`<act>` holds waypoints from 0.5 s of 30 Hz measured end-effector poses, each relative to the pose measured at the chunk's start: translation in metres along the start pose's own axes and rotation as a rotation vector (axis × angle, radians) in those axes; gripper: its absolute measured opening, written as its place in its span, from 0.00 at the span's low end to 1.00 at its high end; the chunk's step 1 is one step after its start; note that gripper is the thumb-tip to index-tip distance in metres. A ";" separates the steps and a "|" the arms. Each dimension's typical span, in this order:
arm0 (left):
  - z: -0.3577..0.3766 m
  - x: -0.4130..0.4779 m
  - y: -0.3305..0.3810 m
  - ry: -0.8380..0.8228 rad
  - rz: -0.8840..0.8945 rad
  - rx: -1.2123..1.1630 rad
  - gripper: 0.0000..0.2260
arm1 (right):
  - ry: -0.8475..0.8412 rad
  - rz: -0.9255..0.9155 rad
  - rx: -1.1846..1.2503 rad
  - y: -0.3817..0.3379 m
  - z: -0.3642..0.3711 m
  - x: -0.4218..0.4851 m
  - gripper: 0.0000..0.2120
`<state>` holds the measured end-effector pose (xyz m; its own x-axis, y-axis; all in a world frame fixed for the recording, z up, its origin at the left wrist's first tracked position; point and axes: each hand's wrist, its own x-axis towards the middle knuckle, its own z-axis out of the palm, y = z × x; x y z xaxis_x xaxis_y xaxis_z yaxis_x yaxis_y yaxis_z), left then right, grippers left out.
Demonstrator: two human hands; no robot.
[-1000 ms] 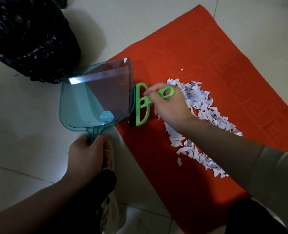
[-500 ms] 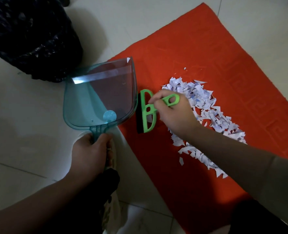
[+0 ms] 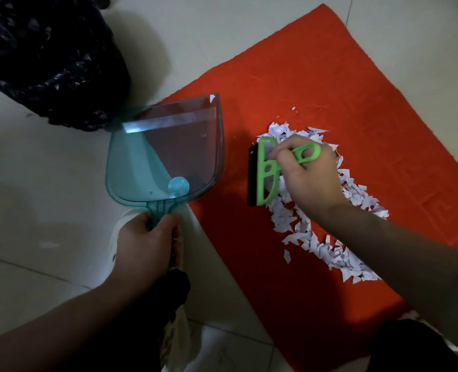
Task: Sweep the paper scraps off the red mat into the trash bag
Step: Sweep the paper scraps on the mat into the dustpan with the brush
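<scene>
Hands: left hand [image 3: 144,245] clenched on dustpan [image 3: 166,154] handle; right hand [image 3: 307,173] gripping green brush [image 3: 265,171], paper scraps [image 3: 327,251] strung behind it, away from dustpan, along red mat [image 3: 330,76].

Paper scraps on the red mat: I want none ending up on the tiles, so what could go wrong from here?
The dustpan lip sits apart from the green brush, so the paper scraps may stop on the red mat between them. The pile's long tail runs under the right arm, beyond the short brush, and may get missed.
</scene>
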<state>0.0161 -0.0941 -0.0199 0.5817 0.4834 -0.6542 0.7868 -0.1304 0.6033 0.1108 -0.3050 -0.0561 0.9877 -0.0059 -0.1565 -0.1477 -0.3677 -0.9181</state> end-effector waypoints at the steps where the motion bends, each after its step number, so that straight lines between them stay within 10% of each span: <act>1: 0.001 0.000 0.000 -0.003 0.002 -0.001 0.09 | -0.055 0.007 0.023 -0.001 0.005 -0.002 0.09; 5: 0.002 0.001 -0.001 -0.012 0.017 0.024 0.12 | -0.196 0.057 0.011 0.006 0.015 -0.003 0.09; 15: 0.004 -0.001 0.001 -0.040 0.013 -0.006 0.13 | 0.116 0.052 -0.075 0.009 -0.011 0.004 0.10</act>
<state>0.0168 -0.0981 -0.0204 0.5995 0.4465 -0.6643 0.7781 -0.1307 0.6144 0.1141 -0.3184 -0.0616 0.9788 -0.1323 -0.1565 -0.1990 -0.4321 -0.8796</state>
